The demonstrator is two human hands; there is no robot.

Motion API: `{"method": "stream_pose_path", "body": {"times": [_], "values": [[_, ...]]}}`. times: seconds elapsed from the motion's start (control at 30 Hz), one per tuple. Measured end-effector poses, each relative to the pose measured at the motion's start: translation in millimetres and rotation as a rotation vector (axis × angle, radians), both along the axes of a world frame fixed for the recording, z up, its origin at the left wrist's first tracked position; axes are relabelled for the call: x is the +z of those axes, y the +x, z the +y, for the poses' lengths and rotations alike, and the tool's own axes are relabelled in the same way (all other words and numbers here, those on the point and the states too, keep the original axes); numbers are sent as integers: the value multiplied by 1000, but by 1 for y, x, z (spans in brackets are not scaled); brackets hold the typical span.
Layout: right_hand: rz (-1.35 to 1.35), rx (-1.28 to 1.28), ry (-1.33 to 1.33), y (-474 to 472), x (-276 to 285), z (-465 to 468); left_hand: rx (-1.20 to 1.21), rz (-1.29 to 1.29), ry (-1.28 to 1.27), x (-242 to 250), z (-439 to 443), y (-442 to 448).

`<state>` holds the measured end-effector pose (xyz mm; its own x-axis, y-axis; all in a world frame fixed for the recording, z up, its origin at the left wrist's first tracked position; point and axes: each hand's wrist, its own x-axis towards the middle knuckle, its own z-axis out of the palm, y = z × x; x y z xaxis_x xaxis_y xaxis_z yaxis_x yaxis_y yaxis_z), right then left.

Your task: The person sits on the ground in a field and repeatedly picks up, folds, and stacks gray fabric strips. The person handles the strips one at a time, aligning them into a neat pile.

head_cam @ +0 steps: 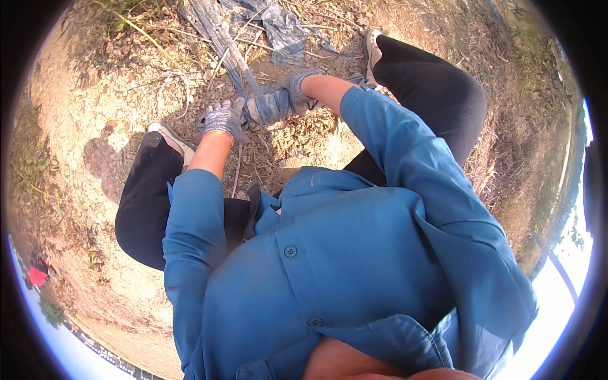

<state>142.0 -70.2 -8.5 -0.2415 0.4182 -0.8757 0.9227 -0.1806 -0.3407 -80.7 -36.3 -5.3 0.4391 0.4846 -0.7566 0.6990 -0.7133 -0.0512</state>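
Note:
A rolled bundle of grey plastic film (270, 108) lies across the ground between my feet. My left hand (222, 118), in a grey knit glove, grips its left end with the fingers on top. My right hand (300, 88), gloved alike, is wrapped over the roll further right; its fingertips are partly hidden. From the roll a long, twisted strip of the same film (227, 47) runs away from me over the soil. Beyond my right hand, more of the bundle sticks out towards my right shoe.
A torn sheet of dark film (284, 31) lies ahead among dry stalks. A loop of pale cord (176, 90) rests on the ground at the left. My shoes (175, 142) flank the roll. Far off at the left is a person in red (39, 273).

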Motion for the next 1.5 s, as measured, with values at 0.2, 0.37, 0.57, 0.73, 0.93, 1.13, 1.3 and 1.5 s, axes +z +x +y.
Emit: {"method": "stream_pose_path", "body": {"times": [0.2,0.37,0.57,0.73,0.93,1.13,1.3,1.5], "values": [[-41,125,71,3,-52,1,5,-123,60,-27,-13,-4],[61,232,-141,-1,-125,27,184,-196,59,-33,-13,-14],[11,199,-64,14,-129,29,266,-168,-86,-80,-13,-1],[-178,-202,539,14,-66,0,111,-113,38,-97,2,4],[43,-24,405,-5,-34,-16,489,-38,79,-84,26,14],[-196,289,137,-22,-83,5,570,-49,-121,-93,33,3],[40,305,235,-2,-115,11,742,-182,-108,-98,24,-5],[419,145,172,0,-135,32,705,-464,-182,-84,22,-23]]}}
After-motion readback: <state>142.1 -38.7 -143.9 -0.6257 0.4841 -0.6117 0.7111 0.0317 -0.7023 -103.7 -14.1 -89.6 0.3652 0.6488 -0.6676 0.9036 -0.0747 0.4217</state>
